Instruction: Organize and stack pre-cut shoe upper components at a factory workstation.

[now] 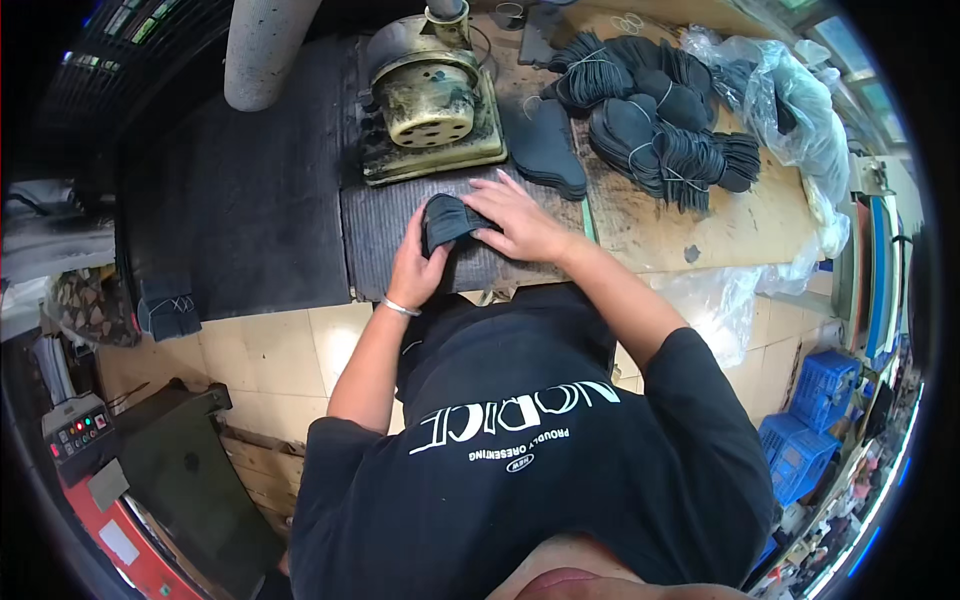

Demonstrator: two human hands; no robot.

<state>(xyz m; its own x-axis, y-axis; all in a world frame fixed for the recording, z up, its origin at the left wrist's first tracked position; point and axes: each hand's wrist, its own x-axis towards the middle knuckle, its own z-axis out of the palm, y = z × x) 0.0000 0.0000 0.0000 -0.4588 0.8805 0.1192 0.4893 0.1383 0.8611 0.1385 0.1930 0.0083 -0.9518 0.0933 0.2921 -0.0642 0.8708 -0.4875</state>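
Note:
Between my hands is a small stack of black insole-shaped pieces (446, 222), bent into a curve over the table's near edge area. My left hand (415, 262) grips its left side, thumb in front and fingers behind. On the right, my right hand (512, 218) pinches the other end, with its fingers lying over the top. Just beyond stands a stained cream machine (430, 105) with a round, holed face. A loose pile of black insole-shaped pieces (545, 150) lies to the right of the machine.
Several banded bundles of black pieces (640, 130) cover the back right of the table (640, 240). Clear plastic bags (800, 110) sit at its right end. A grey duct (262, 50) hangs at upper left. Blue crates (800, 452) stand on the floor at right, a control box (78, 430) at lower left.

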